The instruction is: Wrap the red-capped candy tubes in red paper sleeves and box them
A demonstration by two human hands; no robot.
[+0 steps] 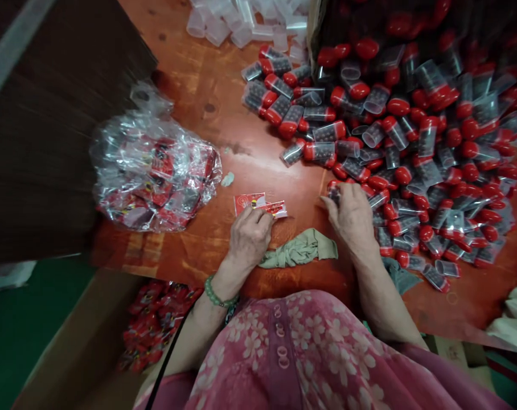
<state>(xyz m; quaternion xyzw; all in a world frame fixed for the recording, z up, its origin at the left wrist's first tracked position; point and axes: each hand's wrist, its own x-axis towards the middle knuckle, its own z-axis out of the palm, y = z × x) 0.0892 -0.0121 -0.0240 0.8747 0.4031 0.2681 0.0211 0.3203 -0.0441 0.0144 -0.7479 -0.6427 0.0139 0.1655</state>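
In the head view, my left hand point(250, 234) is closed over a small red-and-white printed card point(249, 200) near the middle of the table. A folded part of the card or a second one juts out beyond the fingers. My right hand point(351, 219) is at the left edge of a large heap of clear plastic tubes with red rounded ends point(327, 152). Its thumb and fingers are curled round one red-ended tube point(333, 191), partly hidden by the hand. A crumpled green cloth point(301, 249) lies between my wrists.
At left, a clear plastic bag point(156, 165) holds red printed pieces. Translucent plastic cups point(250, 23) lie at the far edge. Below the table, a cardboard box point(77, 347) contains red packed items point(156, 319). A dark box wall point(49, 131) rises at far left.
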